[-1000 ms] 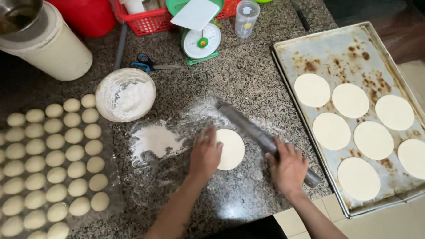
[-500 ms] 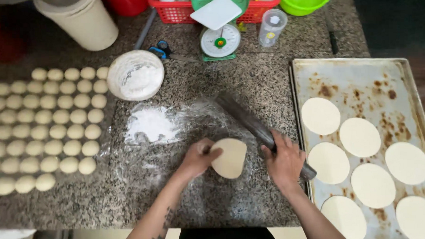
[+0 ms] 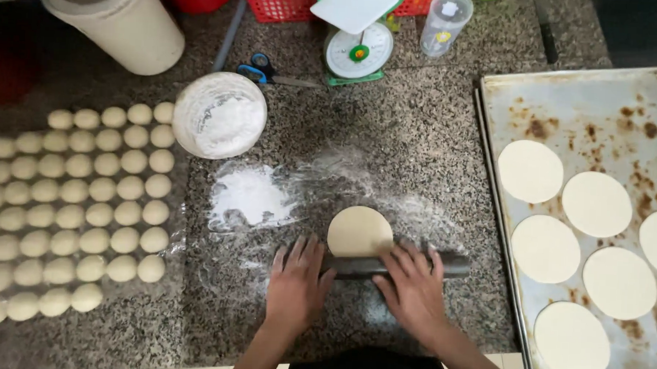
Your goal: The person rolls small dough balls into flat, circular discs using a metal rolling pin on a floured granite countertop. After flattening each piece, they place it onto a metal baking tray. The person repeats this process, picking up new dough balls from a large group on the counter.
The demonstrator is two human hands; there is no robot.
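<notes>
- Your left hand (image 3: pixel 296 281) and right hand (image 3: pixel 412 289): fingers spread flat on the rolling pin (image 3: pixel 391 265).
- Dough disc (image 3: pixel 359 231) just beyond fingertips.
- Bench (image 3: pixel 417 144) beyond open; tray (image 3: pixel 564 98) edge right.

The single head view looks steeply down from close above onto the granite counter (image 3: pixel 417 137) ahead.

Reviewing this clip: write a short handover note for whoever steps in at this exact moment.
Left hand and right hand: both palms down on the dark rolling pin, which lies crosswise at the near edge of one dough disc on the floured granite counter.
Done: seven flat rounds in view on the baking tray, right.
Left: this disc, plus rows of dough balls at left. Flour bowl behind.
</notes>
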